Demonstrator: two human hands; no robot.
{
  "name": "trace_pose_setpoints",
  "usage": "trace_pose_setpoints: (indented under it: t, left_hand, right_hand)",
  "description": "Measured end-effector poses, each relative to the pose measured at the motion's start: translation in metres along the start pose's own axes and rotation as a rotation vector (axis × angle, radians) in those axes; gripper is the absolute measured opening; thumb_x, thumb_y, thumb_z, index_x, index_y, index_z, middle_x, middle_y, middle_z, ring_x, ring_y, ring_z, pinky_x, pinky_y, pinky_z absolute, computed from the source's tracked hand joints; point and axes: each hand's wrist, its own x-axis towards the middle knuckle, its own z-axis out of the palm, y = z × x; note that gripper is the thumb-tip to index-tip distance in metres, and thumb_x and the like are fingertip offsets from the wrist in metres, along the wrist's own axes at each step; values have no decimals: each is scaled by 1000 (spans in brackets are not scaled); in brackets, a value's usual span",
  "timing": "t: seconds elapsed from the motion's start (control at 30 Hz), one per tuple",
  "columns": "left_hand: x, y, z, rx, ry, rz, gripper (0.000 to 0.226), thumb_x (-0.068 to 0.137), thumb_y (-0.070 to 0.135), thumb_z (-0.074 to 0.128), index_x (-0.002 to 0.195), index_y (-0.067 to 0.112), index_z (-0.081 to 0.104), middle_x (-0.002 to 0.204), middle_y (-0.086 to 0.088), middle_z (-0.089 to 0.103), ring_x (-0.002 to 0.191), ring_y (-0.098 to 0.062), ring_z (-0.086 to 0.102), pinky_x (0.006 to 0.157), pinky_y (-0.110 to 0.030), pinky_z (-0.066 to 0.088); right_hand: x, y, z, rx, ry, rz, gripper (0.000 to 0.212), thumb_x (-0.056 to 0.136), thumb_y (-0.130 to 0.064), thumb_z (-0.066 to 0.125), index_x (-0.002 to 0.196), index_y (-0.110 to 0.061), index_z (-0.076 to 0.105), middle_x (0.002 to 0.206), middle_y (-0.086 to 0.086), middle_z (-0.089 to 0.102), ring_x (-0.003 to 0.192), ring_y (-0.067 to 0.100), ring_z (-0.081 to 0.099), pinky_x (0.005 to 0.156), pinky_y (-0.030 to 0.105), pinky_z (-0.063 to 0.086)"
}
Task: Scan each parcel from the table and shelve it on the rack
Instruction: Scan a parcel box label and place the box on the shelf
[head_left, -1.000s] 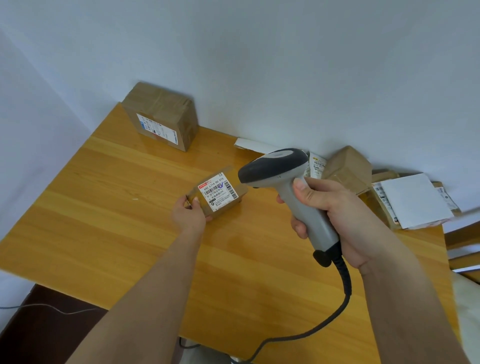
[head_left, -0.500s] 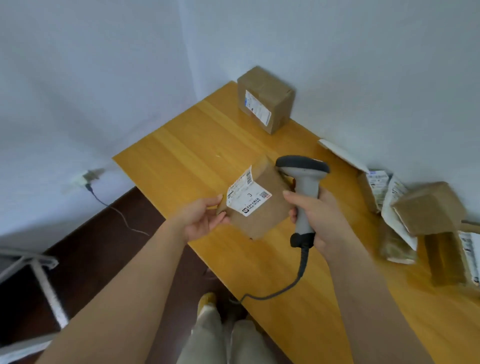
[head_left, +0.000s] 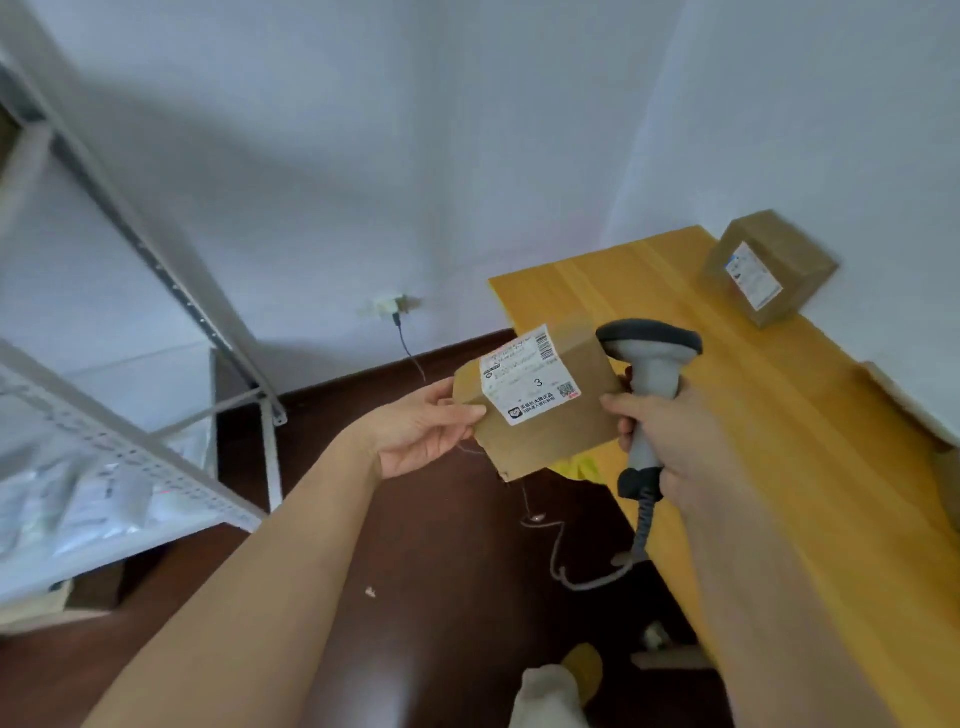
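A small brown cardboard parcel (head_left: 556, 431) with a white label showing a "3" is held in the air, off the left end of the wooden table (head_left: 810, 415). My left hand (head_left: 421, 431) grips its left edge. My right hand (head_left: 675, 441) holds a grey handheld barcode scanner (head_left: 652, 364) upright, and its thumb touches the parcel's right side. The scanner's dark head sits just behind the parcel's top right corner. A white metal rack (head_left: 156, 457) stands at the left with pale bagged parcels on its shelf.
A larger brown box (head_left: 769, 265) with a label rests on the table's far end by the wall. The scanner's coiled cable (head_left: 613, 571) hangs to the dark floor. A wall socket with a plugged cord (head_left: 395, 306) is low on the wall. My feet show at the bottom.
The parcel was lifted from the table and carried left past the table's end. The view swung left, bringing the rack into sight. The scanner stayed in my right hand, now upright.
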Motion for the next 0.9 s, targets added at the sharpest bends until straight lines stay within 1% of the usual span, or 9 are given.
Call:
trace_pose_setpoints:
  t: [0.07,0.17,0.23,0.3,0.37,0.5,0.57,0.73,0.9]
  left_hand:
    - [-62,6,-45,20,70,52,65,70,8,84,128,21,59,107,-4,70,63,-7,62,55,-11,52]
    - [-178,10,-121,46,282,130,47,62,26,89,105,30,71,88,3,71,47,-3,52,44,-9,44]
    - [-261,10,-158,40,408,185,49,47,35,96,92,32,77,82,7,69,48,-3,49,43,-10,41]
    - [-335,6,-192,-10,539,262,42,57,33,91,96,30,75,84,10,69,54,-2,52,50,-12,39]
    - [-400,0,-219,-80,675,340,40,64,32,85,101,30,72,92,10,70,68,-4,56,63,-18,39]
    - [-502,-20,-265,-66,807,472,85,43,52,93,122,38,64,113,10,66,86,-8,55,68,-22,37]
    - [-538,-31,-284,-118,858,559,93,45,49,94,130,35,58,122,6,63,96,-12,54,70,-24,36]
    - [-609,-44,-326,-235,927,732,83,58,33,87,134,36,54,126,3,63,87,-9,58,62,-20,39]
    - [-669,-23,-371,-259,1051,791,56,69,14,71,117,40,57,107,5,70,76,-9,59,51,-18,41]
  right_hand:
    - [-34,16,63,-28,-73,-16,23,84,7,68,93,-7,53,55,4,47,40,10,43,40,24,38]
    - [-93,41,165,-50,-246,11,20,81,7,70,91,-3,56,48,3,48,38,11,43,39,24,38]
    - [-137,52,231,-49,-393,43,17,81,7,71,87,-3,58,46,2,49,38,11,43,39,23,39]
    - [-179,57,289,-74,-537,61,15,82,5,72,85,-3,60,51,5,50,39,9,44,40,22,40]
    - [-217,62,342,-107,-634,65,15,82,4,72,84,-4,59,57,7,52,41,10,45,42,23,41]
    - [-284,71,432,-174,-736,54,15,84,3,66,88,-8,56,60,9,50,38,9,44,44,23,41]
    - [-312,76,469,-194,-785,43,14,86,0,64,92,-10,57,61,8,50,37,8,45,43,22,40]
    - [-369,84,550,-209,-900,26,16,86,1,61,91,-14,57,64,5,51,38,8,46,45,23,41]
    - [-409,90,637,-230,-992,-1,17,87,0,59,100,-11,57,72,6,52,44,10,47,43,19,41]
